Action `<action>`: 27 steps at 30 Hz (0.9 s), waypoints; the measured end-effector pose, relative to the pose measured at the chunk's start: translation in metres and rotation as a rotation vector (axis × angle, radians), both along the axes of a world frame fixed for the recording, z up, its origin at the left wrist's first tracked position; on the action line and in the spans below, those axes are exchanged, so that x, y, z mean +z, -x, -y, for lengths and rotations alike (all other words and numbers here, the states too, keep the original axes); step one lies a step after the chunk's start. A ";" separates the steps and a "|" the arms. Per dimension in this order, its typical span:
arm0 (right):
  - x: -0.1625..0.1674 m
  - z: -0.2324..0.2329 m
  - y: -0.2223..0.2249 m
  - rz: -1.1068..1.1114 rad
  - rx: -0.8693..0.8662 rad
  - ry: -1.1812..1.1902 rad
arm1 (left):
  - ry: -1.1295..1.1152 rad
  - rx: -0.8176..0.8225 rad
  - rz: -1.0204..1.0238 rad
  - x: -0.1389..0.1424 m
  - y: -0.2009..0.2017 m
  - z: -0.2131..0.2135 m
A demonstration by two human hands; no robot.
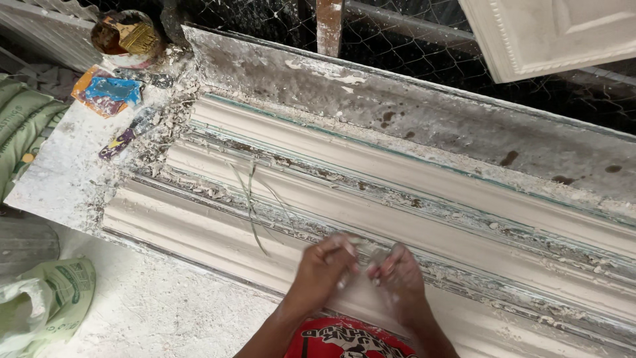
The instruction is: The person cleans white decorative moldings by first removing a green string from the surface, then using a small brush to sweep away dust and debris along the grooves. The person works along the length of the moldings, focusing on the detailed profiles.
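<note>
My left hand (pixel 323 268) and my right hand (pixel 399 282) meet at the bottom centre, fingers pinched together on a small pale clump (pixel 364 260) that is blurred. They hover over the near row of a long white plaster cornice mould (pixel 199 229) running diagonally across the bench. Two more moulded rows (pixel 397 176) lie behind it, with crumbled plaster in the grooves between them. A few thin fibre strands (pixel 252 199) lie across the mouldings just left of my hands.
A tin with a brush (pixel 126 36), a blue and orange packet (pixel 106 93) and a small scraper (pixel 122 140) sit on the dusty bench's left end. Green sacks (pixel 20 119) and a plastic bag (pixel 46 305) lie left. A white ornamental panel (pixel 550 33) leans against wire mesh behind.
</note>
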State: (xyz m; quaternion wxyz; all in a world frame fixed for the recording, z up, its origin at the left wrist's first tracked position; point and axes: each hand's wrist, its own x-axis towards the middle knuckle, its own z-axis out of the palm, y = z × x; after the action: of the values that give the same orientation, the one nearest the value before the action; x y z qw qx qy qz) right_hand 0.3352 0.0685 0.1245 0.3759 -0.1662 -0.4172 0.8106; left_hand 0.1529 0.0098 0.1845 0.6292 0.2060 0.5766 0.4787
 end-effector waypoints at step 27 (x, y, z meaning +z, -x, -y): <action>0.010 0.015 0.010 0.338 0.109 -0.132 | -0.672 0.238 -1.210 -0.026 0.005 -0.011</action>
State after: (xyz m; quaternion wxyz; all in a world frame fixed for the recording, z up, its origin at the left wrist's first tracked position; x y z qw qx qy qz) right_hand 0.3256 0.0535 0.1340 0.2660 -0.2522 -0.5350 0.7612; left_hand 0.1478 0.0212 0.1581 0.0434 0.5552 0.6651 0.4976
